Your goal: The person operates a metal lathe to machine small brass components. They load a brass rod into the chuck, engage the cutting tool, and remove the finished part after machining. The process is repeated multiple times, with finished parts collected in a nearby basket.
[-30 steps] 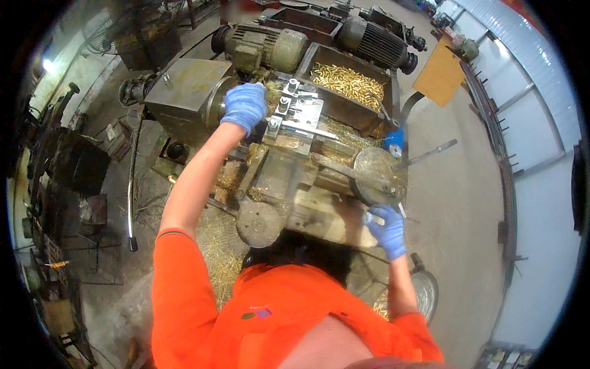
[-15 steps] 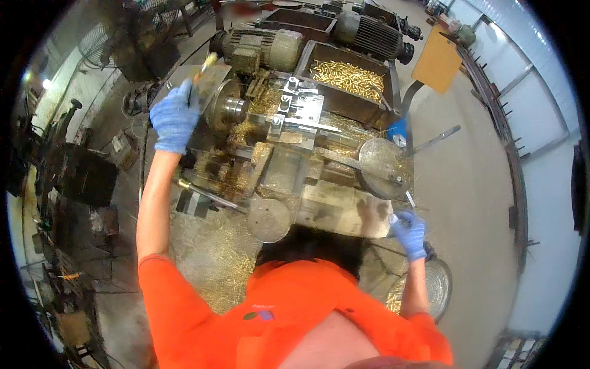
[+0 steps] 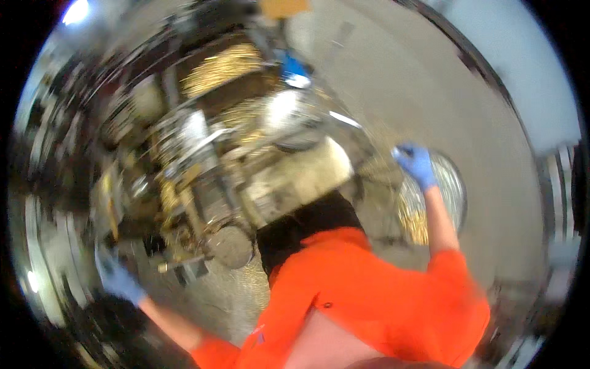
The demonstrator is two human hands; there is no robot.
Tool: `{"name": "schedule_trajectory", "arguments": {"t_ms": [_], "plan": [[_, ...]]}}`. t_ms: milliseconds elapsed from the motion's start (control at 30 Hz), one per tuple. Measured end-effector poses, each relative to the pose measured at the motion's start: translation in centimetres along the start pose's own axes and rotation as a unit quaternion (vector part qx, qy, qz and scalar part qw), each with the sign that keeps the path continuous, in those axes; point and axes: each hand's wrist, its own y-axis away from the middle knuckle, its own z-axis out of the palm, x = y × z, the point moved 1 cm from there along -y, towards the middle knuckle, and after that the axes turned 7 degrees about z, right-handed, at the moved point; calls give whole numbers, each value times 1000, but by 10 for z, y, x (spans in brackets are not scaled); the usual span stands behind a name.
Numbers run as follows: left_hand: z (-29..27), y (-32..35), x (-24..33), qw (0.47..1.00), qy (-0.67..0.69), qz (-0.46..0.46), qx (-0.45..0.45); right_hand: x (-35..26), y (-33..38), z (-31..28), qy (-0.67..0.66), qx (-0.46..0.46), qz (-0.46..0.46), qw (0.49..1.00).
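Note:
My left hand (image 3: 118,278), in a blue glove, is low at the left beside the machine and smeared by motion. It is closed on a brush (image 3: 114,218), seen as a yellow-orange streak rising above the fingers. At the right, my right hand (image 3: 416,165), also in a blue glove, hovers over the rim of a round metal basin (image 3: 458,184) holding brass-coloured pieces (image 3: 413,218). Its fingers are drawn together, with a small pale spot at their tips that I cannot make out. Between my hands stands a lathe-like machine (image 3: 212,184) with a round handwheel (image 3: 230,247).
A dark metal bin (image 3: 215,101) heaped with brass-coloured pieces (image 3: 224,67) stands behind the machine. A pale tray-like plate (image 3: 301,178) juts toward me. A blue object (image 3: 295,67) sits near the bin. Brass-coloured shavings (image 3: 255,286) litter the floor.
The view has swung to the right, blurring the scene. My left hand has come down from beside the machine's spindle with the brush. My right hand has moved from the plate's corner to the basin.

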Motion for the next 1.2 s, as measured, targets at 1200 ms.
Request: {"name": "schedule_trajectory", "arguments": {"t_ms": [1200], "plan": [[58,83,-47,969,55,-77,-227,89,97,1,22,-125,80,989]]}}
